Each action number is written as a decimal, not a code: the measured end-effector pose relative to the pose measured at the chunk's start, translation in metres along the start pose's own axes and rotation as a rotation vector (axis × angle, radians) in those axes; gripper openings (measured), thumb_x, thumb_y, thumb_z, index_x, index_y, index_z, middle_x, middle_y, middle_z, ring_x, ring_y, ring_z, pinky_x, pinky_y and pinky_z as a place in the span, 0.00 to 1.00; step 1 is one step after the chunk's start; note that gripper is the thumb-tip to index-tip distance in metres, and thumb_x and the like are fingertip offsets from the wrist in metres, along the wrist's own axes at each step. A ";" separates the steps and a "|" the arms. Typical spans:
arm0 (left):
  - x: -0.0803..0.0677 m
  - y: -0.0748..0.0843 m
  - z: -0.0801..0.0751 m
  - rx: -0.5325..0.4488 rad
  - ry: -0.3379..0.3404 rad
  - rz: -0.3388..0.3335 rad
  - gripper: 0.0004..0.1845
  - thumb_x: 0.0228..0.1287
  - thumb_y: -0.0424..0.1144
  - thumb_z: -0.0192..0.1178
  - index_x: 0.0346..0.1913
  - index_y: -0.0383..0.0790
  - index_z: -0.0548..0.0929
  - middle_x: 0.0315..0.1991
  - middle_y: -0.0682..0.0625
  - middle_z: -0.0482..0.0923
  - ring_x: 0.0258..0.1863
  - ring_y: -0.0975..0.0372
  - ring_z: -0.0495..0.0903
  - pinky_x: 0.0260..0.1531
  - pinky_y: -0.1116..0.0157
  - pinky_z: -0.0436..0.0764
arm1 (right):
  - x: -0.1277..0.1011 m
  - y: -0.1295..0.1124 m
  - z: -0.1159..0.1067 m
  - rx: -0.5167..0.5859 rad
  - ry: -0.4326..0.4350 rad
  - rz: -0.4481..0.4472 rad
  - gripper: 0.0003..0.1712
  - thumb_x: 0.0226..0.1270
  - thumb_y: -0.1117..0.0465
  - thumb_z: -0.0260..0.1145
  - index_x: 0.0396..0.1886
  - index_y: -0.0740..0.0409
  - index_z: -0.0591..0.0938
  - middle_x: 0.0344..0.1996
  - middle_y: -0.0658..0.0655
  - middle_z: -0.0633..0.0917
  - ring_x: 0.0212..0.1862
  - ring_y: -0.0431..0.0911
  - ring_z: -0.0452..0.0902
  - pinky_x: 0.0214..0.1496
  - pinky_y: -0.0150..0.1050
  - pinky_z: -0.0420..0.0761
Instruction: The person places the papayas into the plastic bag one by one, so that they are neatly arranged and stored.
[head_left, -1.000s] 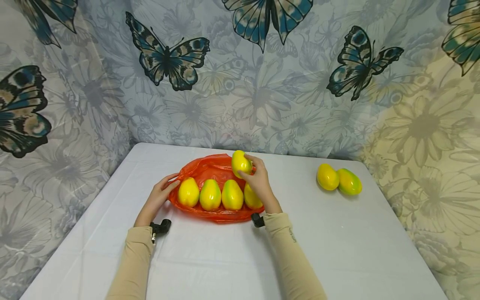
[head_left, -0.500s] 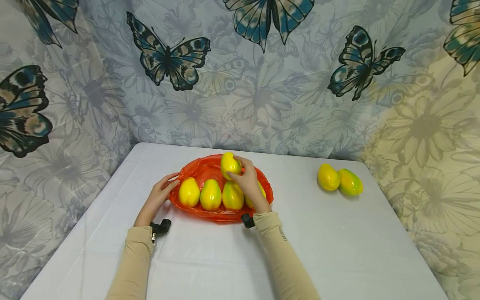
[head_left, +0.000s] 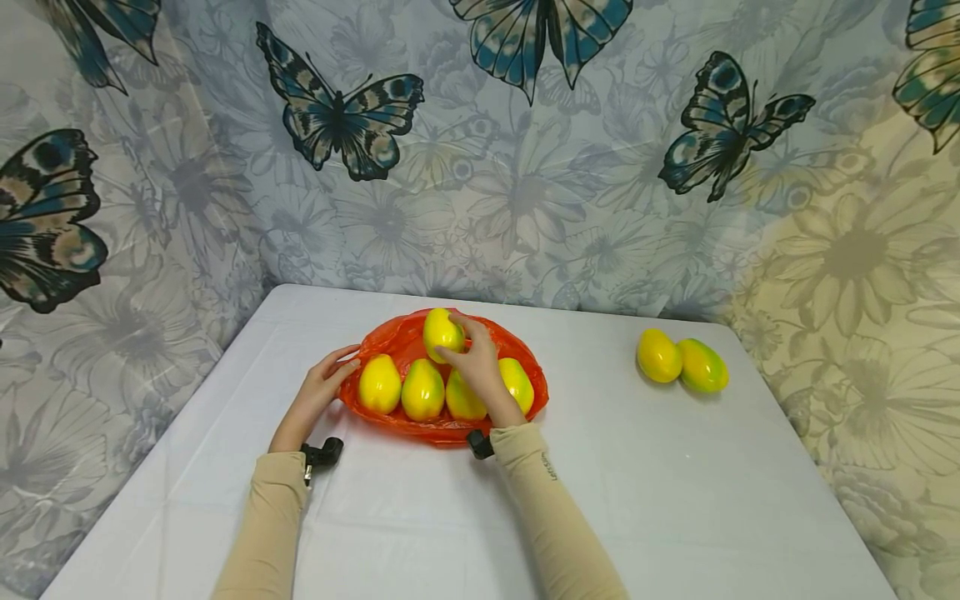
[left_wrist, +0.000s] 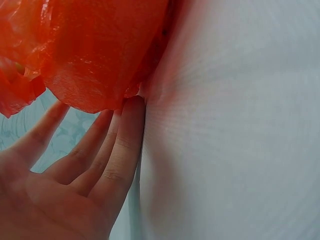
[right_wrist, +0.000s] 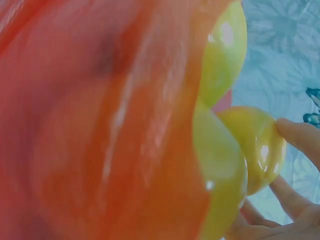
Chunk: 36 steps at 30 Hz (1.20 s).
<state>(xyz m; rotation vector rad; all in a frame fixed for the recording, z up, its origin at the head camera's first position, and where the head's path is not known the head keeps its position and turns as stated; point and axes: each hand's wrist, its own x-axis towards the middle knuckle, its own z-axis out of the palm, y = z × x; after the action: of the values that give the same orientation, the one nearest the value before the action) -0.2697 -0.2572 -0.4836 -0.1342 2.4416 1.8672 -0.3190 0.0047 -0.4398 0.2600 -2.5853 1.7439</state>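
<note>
A spread-out red plastic bag (head_left: 420, 429) lies mid-table with several glossy yellow-green mangoes in a row along its near side, among them a leftmost mango (head_left: 379, 385) and a rightmost mango (head_left: 517, 385). Above the back part of the bag, my right hand (head_left: 482, 364) holds another mango (head_left: 442, 333) between thumb and fingers; the right wrist view shows this held mango (right_wrist: 260, 155) beyond the blurred red plastic. My left hand (head_left: 318, 392) touches the bag's left side. In the left wrist view its fingers (left_wrist: 117, 155) are extended against the plastic. The right hand partly hides one mango of the row.
Two more mangoes, a left one (head_left: 659, 356) and a right one (head_left: 703, 366), lie against each other at the table's far right. A white cloth covers the table (head_left: 675, 500). A butterfly-print backdrop (head_left: 517, 192) stands behind it.
My right hand has carried the held mango leftward and slightly lower over the bag, uncovering the rightmost mango of the row. The left hand stays in place at the bag.
</note>
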 end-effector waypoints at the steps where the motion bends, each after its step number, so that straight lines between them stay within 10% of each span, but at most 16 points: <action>1: 0.000 0.001 0.000 -0.003 -0.001 -0.003 0.30 0.73 0.51 0.53 0.73 0.46 0.65 0.66 0.34 0.70 0.47 0.63 0.75 0.37 0.72 0.77 | 0.000 0.000 0.002 -0.002 -0.001 0.001 0.33 0.62 0.60 0.71 0.67 0.51 0.73 0.68 0.58 0.70 0.69 0.55 0.63 0.71 0.53 0.67; 27: 0.008 -0.013 -0.003 -0.015 0.016 0.005 0.33 0.70 0.59 0.53 0.73 0.49 0.64 0.67 0.37 0.70 0.42 0.70 0.77 0.38 0.73 0.80 | 0.004 -0.009 0.031 0.047 -0.040 -0.064 0.33 0.62 0.60 0.71 0.66 0.56 0.73 0.66 0.60 0.70 0.66 0.54 0.67 0.68 0.50 0.71; 36: -0.004 0.009 -0.004 -0.017 0.033 -0.013 0.30 0.74 0.51 0.51 0.74 0.45 0.63 0.69 0.35 0.68 0.58 0.52 0.75 0.40 0.76 0.78 | 0.005 -0.011 0.040 0.030 -0.036 -0.076 0.33 0.62 0.59 0.71 0.66 0.56 0.73 0.66 0.61 0.71 0.65 0.54 0.68 0.68 0.50 0.71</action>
<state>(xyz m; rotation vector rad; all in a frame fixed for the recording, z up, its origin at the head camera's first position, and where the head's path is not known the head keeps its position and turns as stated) -0.2664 -0.2586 -0.4732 -0.1829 2.4403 1.8952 -0.3189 -0.0369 -0.4441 0.3880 -2.5392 1.7695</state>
